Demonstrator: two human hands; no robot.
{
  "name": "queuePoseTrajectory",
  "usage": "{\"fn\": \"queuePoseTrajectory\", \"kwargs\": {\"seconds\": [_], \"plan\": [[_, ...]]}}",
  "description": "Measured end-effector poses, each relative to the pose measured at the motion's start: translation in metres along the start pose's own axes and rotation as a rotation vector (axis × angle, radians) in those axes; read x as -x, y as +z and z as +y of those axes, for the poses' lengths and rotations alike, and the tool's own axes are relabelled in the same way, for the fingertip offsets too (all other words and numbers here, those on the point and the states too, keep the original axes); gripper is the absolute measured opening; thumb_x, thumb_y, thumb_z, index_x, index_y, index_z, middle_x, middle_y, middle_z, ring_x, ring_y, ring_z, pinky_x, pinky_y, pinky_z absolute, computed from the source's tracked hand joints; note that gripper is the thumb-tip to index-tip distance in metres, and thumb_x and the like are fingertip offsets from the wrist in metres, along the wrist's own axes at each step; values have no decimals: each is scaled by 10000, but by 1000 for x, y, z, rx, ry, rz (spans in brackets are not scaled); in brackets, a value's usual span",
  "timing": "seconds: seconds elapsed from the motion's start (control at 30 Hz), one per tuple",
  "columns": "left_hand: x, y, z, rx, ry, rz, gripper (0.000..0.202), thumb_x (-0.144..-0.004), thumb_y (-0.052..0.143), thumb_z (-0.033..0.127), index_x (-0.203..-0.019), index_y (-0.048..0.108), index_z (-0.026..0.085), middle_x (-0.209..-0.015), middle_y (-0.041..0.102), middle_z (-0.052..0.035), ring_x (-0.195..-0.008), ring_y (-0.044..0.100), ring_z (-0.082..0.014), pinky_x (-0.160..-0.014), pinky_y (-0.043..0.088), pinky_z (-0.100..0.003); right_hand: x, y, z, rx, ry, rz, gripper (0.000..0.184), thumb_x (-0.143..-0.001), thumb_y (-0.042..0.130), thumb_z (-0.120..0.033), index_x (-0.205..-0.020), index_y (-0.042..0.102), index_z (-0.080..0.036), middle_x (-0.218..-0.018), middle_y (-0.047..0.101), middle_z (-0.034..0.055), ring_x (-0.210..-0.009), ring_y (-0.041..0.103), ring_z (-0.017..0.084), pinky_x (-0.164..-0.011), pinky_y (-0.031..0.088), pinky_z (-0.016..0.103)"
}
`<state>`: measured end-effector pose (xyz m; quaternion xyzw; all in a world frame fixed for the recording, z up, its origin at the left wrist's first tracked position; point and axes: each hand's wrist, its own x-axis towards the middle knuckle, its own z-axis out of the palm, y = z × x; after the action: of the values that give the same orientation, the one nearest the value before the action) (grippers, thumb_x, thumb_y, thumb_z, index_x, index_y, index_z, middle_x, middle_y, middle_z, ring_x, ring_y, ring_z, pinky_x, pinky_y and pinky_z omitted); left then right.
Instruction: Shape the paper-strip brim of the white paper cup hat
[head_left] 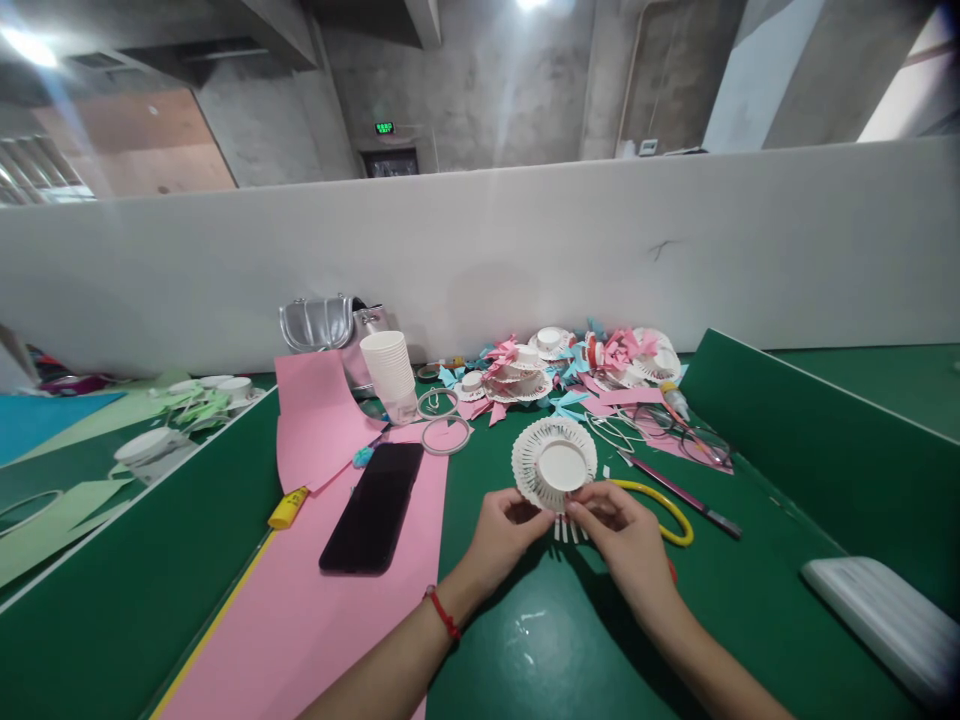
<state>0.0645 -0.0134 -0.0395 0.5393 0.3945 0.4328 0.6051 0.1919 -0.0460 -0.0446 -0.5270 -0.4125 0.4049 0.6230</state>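
A white paper cup (562, 466), its wall cut into strips that fan out around the round base, is held up between both hands over the green table. My left hand (504, 535) pinches its lower left edge. At the lower right edge, the fingers of my right hand (619, 522) are closed on the strips. A few strips hang straight down between the two hands, while the others are bent into a woven-looking ring. Yellow scissor handles (675, 520) lie partly behind my right hand.
Left are a black phone (373, 508), pink paper (315, 420), stacked paper cups (388, 370) and tape rings (445, 435). Behind lie finished-looking cup pieces (517, 375) and paper scraps. Eyeglasses (705, 445), a dark pen (686, 497) and a white object (885, 620) are right. Green dividers (817, 450) flank the table.
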Motion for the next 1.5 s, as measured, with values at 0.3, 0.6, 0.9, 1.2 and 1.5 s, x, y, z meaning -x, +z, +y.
{"fn": "queuePoseTrajectory", "kwargs": {"seconds": [0.3,0.6,0.9,1.2,1.5], "plan": [[0,0,0,42,-23,-18,195,-571,680,248,-688,661,93,-677,658,-57,-558,524,-116,-511,384,-206,1,2,2,-1,-4,-34,160,-585,677,-263,-628,555,-168,-576,597,1,-554,556,136,-524,431,229],[0,2,3,53,-55,43,106,-544,678,173,-604,653,88,-544,600,-9,-463,439,-66,-448,319,-178,3,3,6,64,-73,-96,197,-641,642,-262,-765,510,-183,-700,605,17,-645,579,160,-583,452,262],[0,1,4,57,-66,46,116,-534,687,190,-593,665,92,-521,600,-19,-450,435,-72,-429,302,-182,3,0,3,177,-68,-123,133,-696,579,-299,-690,544,-171,-627,567,11,-596,528,155,-556,415,258],[0,1,2,46,-48,-2,151,-555,685,202,-656,670,91,-639,641,-37,-531,487,-91,-504,354,-195,4,2,-2,208,-90,-51,154,-662,593,-309,-614,546,-170,-567,559,2,-527,500,139,-504,394,241],[4,2,6,67,-37,-14,161,-553,686,217,-657,659,97,-624,631,-22,-534,496,-98,-511,373,-197,4,2,-3,185,-76,-61,192,-650,610,-351,-636,556,-167,-583,585,18,-554,548,156,-524,434,259]]}}
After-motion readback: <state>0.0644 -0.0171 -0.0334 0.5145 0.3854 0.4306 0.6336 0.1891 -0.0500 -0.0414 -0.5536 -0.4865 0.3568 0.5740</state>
